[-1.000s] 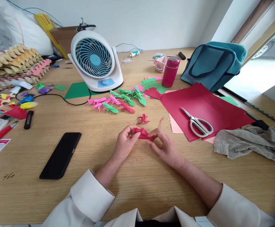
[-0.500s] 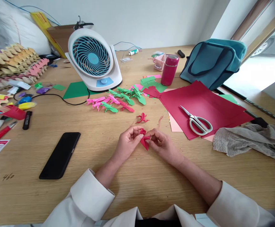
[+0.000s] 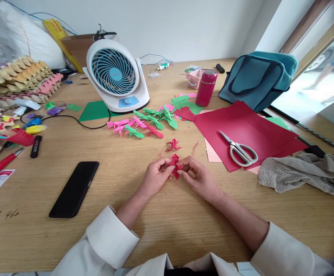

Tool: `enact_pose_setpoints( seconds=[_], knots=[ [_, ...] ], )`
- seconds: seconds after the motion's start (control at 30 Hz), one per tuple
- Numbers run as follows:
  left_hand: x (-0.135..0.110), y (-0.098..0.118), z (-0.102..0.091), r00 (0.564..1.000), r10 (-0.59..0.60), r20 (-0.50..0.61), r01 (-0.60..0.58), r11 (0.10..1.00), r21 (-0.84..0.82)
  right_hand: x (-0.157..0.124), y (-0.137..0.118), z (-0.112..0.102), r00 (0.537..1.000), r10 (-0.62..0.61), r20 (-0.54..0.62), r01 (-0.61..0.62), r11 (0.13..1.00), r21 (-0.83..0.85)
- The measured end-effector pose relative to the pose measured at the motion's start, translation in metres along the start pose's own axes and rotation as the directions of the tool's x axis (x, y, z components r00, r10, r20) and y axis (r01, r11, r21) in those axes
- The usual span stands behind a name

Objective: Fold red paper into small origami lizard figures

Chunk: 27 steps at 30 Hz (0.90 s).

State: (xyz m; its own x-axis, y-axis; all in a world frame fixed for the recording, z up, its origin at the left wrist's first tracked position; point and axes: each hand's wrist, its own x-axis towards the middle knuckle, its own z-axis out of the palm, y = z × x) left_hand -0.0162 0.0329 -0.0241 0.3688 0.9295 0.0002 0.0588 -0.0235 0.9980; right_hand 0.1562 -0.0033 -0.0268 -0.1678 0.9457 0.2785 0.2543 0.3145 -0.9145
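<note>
A small piece of folded red paper point(image 3: 175, 165) is pinched between both hands just above the table. My left hand point(image 3: 157, 174) is closed on its left side, thumb across the front. On its right edge, the thumb and fingertips of my right hand point(image 3: 197, 177) are closed too. The paper has a point at the bottom and folded flaps at the top; parts of it are hidden by the fingers. Just beyond lies a finished-looking red origami figure with thin legs point(image 3: 173, 145). Behind that is a group of pink, green and red origami figures point(image 3: 143, 122).
White-handled scissors point(image 3: 241, 151) lie on red paper sheets point(image 3: 213, 126) at the right, near a grey cloth point(image 3: 296, 174). A black phone point(image 3: 74, 189) lies at the left. Further back stand a fan point(image 3: 117, 76), a red flask point(image 3: 206, 89) and a teal bag point(image 3: 255, 80).
The folded red paper has turned slightly and shows a more pointed top between my fingers. Both hands stay pinched on it. The view has shifted slightly, and a person's legs appear outside the window.
</note>
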Motion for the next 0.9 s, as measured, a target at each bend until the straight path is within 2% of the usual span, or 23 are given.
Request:
enact_pose_setpoints(
  seconds=[0.23,0.43,0.7,0.9],
  knots=[
    [-0.001,0.000,0.000,1.000,0.001,-0.010,-0.001,1.000,0.019,-0.001,0.009,0.003,0.996,0.085,-0.002,-0.084,0.990,0.116],
    [0.000,0.000,0.000,0.999,-0.001,-0.040,0.001,1.000,-0.012,0.000,0.014,0.004,0.991,0.134,-0.020,-0.126,0.965,0.231],
    [0.000,0.002,0.000,0.999,-0.031,-0.021,0.031,0.999,-0.037,0.005,0.013,0.002,0.982,0.184,-0.041,-0.159,0.925,0.346],
    [0.000,0.003,0.002,0.999,0.048,0.011,-0.049,0.998,0.028,0.006,0.015,0.003,0.984,0.175,-0.029,-0.152,0.915,0.373]
  ],
)
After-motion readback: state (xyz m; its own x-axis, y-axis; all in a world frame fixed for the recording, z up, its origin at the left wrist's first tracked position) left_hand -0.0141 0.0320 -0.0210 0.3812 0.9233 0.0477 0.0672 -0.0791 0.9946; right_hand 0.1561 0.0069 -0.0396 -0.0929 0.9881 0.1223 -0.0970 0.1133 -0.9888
